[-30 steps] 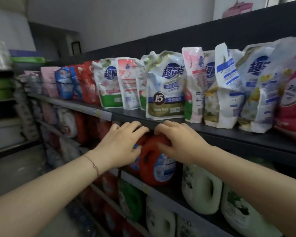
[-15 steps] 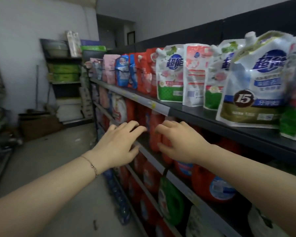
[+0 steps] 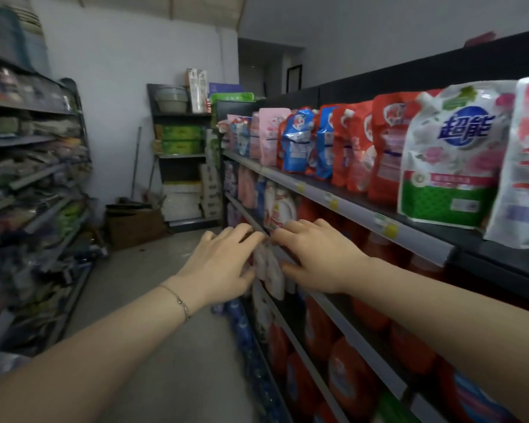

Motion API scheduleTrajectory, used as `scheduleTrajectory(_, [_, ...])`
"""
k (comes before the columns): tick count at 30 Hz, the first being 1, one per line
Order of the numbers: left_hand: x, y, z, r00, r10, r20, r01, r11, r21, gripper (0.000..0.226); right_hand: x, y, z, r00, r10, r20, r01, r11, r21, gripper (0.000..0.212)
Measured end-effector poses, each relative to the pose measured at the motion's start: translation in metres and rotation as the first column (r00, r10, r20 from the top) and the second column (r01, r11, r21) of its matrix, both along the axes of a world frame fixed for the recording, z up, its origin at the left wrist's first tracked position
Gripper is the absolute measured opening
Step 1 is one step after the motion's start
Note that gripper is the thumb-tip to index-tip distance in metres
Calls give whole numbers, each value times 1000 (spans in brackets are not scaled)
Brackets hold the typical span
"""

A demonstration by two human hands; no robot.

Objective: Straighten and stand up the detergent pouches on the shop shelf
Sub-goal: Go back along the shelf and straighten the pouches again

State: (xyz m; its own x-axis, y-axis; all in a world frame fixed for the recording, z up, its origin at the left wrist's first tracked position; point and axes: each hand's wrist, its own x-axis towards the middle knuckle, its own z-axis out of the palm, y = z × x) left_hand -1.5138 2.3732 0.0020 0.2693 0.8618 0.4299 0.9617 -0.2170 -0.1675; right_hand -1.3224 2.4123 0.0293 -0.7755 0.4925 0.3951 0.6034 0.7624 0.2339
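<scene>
Plastic pouches (image 3: 449, 154) stand along the upper shelf (image 3: 348, 206), long axes near upright, spouts up, fronts facing outward; the blue ones (image 3: 297, 141) look turned aside. The left hand (image 3: 220, 267) and right hand (image 3: 321, 257) are held lower, fingers (image 3: 242, 234) loosely spread, nothing gripped. Crooked pouches are best taken at both sides, then squared.

Detergent pouches (image 3: 449, 154) stand along the dark shelf (image 3: 355, 210).

White walls (image 3: 129, 71); grey floor (image 3: 141, 264); dark shelving unit (image 3: 184, 170) at aisle end; cardboard box (image 3: 135, 230) beside it; dim light.
</scene>
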Motion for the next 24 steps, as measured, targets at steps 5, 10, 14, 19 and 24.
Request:
scheduleTrajectory(5, [-64,37,3,998,70,-3,-70,996,-49,57,-61,45,3,999,38,-9,-38,999,5,39])
scheduleTrajectory(10, [-110,62,0,989,144,15,-143,987,-72,56,-105,77,2,998,68,4,-68,998,-6,39])
scheduleTrajectory(14, [-135,75,-6,982,189,-26,-191,978,-88,58,-133,98,0,996,93,9,-93,996,-9,37])
scheduleTrajectory(19, [-161,88,-9,966,255,-30,-257,964,-73,57,-166,120,-8,990,143,3,-143,990,-9,39])
scheduleTrajectory(24, [-182,102,-14,953,304,-22,-304,948,-92,56,-191,142,-14,980,200,-4,-200,979,-36,39])
